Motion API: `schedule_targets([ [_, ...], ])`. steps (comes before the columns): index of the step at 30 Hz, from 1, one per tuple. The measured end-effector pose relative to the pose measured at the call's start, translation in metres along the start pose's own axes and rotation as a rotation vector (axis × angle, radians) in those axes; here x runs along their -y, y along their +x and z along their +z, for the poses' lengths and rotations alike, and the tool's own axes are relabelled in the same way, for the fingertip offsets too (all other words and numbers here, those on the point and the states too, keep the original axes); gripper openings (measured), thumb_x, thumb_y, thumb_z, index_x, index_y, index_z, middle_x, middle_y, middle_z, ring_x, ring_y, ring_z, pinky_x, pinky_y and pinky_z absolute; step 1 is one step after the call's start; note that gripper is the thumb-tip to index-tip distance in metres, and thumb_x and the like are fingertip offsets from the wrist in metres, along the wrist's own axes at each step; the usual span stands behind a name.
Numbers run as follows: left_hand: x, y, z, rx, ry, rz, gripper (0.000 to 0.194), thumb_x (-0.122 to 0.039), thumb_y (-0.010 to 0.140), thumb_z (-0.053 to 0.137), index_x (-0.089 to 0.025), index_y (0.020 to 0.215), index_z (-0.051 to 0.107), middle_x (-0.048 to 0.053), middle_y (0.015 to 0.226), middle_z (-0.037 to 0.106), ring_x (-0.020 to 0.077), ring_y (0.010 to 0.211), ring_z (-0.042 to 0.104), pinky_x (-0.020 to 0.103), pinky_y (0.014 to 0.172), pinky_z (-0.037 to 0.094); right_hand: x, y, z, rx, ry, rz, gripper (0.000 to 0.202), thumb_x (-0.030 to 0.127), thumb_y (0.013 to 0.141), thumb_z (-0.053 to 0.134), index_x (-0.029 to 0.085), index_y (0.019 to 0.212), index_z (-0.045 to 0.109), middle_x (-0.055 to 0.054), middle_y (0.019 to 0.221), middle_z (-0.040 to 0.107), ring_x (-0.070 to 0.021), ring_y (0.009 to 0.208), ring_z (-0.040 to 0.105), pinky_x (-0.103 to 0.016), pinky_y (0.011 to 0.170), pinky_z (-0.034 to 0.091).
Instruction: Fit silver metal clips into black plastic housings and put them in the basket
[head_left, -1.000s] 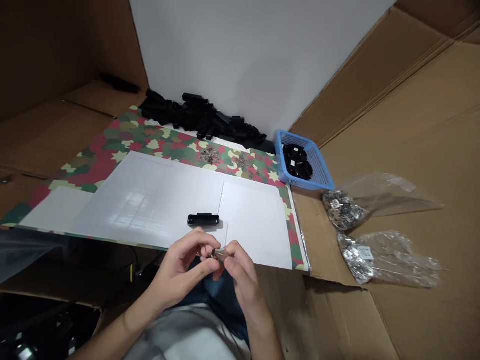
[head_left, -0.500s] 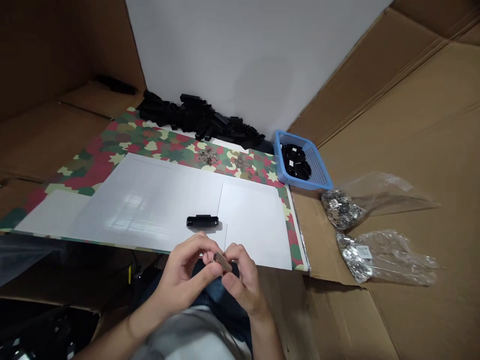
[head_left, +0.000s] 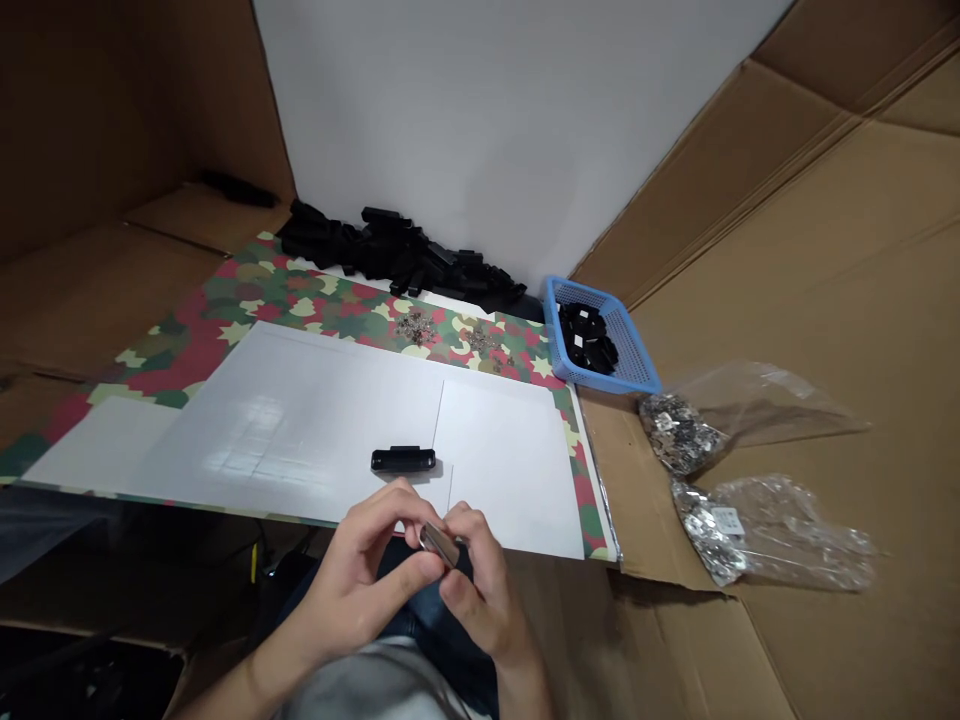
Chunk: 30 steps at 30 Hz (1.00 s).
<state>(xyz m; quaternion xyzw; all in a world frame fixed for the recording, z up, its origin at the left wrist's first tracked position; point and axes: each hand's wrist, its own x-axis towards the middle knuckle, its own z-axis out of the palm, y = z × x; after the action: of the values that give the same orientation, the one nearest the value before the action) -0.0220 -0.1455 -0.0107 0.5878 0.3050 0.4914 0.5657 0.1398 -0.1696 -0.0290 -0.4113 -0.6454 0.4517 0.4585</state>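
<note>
Between my two hands, just off the table's front edge, is a small shiny metal piece [head_left: 440, 545], rather flat and elongated; its exact kind I cannot make out. My left hand [head_left: 367, 570] pinches its left end between thumb and fingers. From the other side my right hand [head_left: 484, 580] grips the right end with thumb and forefinger. Beyond my fingertips a black oblong plastic part [head_left: 403, 460] lies on the white sheet [head_left: 300, 410], touched by neither hand.
Small metal bits [head_left: 415, 327] lie in two loose heaps on the camouflage-patterned cloth [head_left: 330, 300]. Black parts [head_left: 397, 250] are piled along the back wall. A blue basket [head_left: 637, 365] holds more black parts. Clear bags of metal pieces [head_left: 679, 435] rest on cardboard at right.
The metal piece has turned a little in my fingers, so more of its bright face shows. The view has tilted slightly upward. Both hands keep their hold.
</note>
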Motion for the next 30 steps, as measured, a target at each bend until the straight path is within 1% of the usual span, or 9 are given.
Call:
schedule_targets([
  [4, -0.005, 0.0, 0.0, 0.03, 0.067, -0.009, 0.014, -0.029, 0.089, 0.062, -0.024, 0.101, 0.064, 0.0, 0.08, 0.052, 0.0136, 0.074, 0.049, 0.025, 0.068, 0.04, -0.002, 0.001, 0.004, -0.076, 0.042, -0.039, 0.026, 0.049, 0.091, 0.051, 0.024, 0.089, 0.049, -0.001, 0.08, 0.052, -0.0172, 0.074, 0.051, -0.031, 0.068, 0.042],
  [7, -0.007, 0.0, -0.001, 0.051, 0.104, 0.01, 0.016, -0.026, 0.09, 0.06, -0.025, 0.105, 0.063, 0.001, 0.081, 0.054, 0.014, 0.075, 0.05, 0.026, 0.07, 0.041, -0.002, 0.003, 0.004, -0.102, 0.024, -0.089, 0.022, 0.046, 0.089, 0.054, 0.024, 0.088, 0.049, 0.0, 0.079, 0.054, -0.0171, 0.073, 0.052, -0.031, 0.066, 0.041],
  [10, -0.007, -0.001, -0.004, 0.039, 0.128, 0.019, 0.013, -0.023, 0.089, 0.06, -0.024, 0.102, 0.063, 0.0, 0.079, 0.054, 0.0136, 0.073, 0.049, 0.026, 0.068, 0.04, -0.003, 0.003, 0.002, -0.078, 0.004, -0.088, 0.024, 0.049, 0.09, 0.053, 0.025, 0.092, 0.051, 0.0, 0.08, 0.053, -0.0174, 0.074, 0.051, -0.031, 0.067, 0.041],
  [14, -0.005, -0.001, -0.007, 0.018, 0.144, 0.03, 0.018, -0.021, 0.089, 0.059, -0.025, 0.106, 0.062, 0.0, 0.081, 0.053, 0.0133, 0.074, 0.05, 0.025, 0.069, 0.041, -0.003, 0.004, -0.001, 0.0, -0.008, -0.019, 0.038, 0.059, 0.092, 0.044, 0.025, 0.103, 0.052, -0.002, 0.085, 0.053, -0.0183, 0.077, 0.052, -0.031, 0.068, 0.042],
  [19, -0.008, 0.0, -0.01, 0.031, 0.151, 0.014, 0.025, -0.021, 0.087, 0.063, -0.025, 0.112, 0.061, 0.002, 0.088, 0.057, 0.015, 0.08, 0.053, 0.026, 0.074, 0.043, -0.005, 0.008, 0.001, -0.038, 0.02, -0.042, 0.03, 0.053, 0.091, 0.049, 0.024, 0.099, 0.053, -0.001, 0.084, 0.054, -0.0171, 0.075, 0.052, -0.03, 0.068, 0.042],
  [23, -0.009, 0.001, -0.012, 0.006, 0.042, -0.02, 0.015, -0.026, 0.088, 0.063, -0.021, 0.102, 0.065, 0.003, 0.084, 0.059, 0.0148, 0.076, 0.054, 0.026, 0.07, 0.044, -0.005, 0.009, 0.001, 0.011, 0.125, 0.015, 0.034, 0.056, 0.09, 0.049, 0.024, 0.1, 0.054, -0.003, 0.086, 0.056, -0.0194, 0.081, 0.054, -0.033, 0.074, 0.044],
  [26, -0.008, 0.003, -0.012, -0.042, -0.13, -0.068, 0.017, -0.033, 0.088, 0.064, -0.019, 0.098, 0.067, 0.003, 0.08, 0.059, 0.0131, 0.069, 0.056, 0.023, 0.063, 0.044, -0.004, 0.009, 0.0, 0.015, 0.212, 0.052, 0.032, 0.054, 0.093, 0.047, 0.023, 0.099, 0.056, -0.003, 0.083, 0.058, -0.019, 0.079, 0.056, -0.033, 0.074, 0.045],
  [28, -0.007, 0.004, -0.011, -0.053, -0.195, -0.08, 0.02, -0.036, 0.086, 0.066, -0.018, 0.095, 0.068, 0.003, 0.077, 0.058, 0.0125, 0.065, 0.056, 0.022, 0.059, 0.043, -0.004, 0.009, 0.0, -0.005, 0.186, 0.072, 0.028, 0.049, 0.093, 0.048, 0.022, 0.093, 0.056, -0.002, 0.081, 0.057, -0.0179, 0.076, 0.055, -0.032, 0.072, 0.044],
  [30, -0.005, 0.004, -0.009, -0.039, -0.185, -0.072, 0.019, -0.034, 0.085, 0.067, -0.017, 0.094, 0.069, 0.003, 0.075, 0.058, 0.0123, 0.066, 0.055, 0.022, 0.059, 0.043, -0.003, 0.011, 0.001, 0.004, 0.145, 0.095, 0.027, 0.048, 0.092, 0.051, 0.022, 0.087, 0.055, -0.002, 0.079, 0.054, -0.0177, 0.075, 0.054, -0.031, 0.07, 0.043],
])
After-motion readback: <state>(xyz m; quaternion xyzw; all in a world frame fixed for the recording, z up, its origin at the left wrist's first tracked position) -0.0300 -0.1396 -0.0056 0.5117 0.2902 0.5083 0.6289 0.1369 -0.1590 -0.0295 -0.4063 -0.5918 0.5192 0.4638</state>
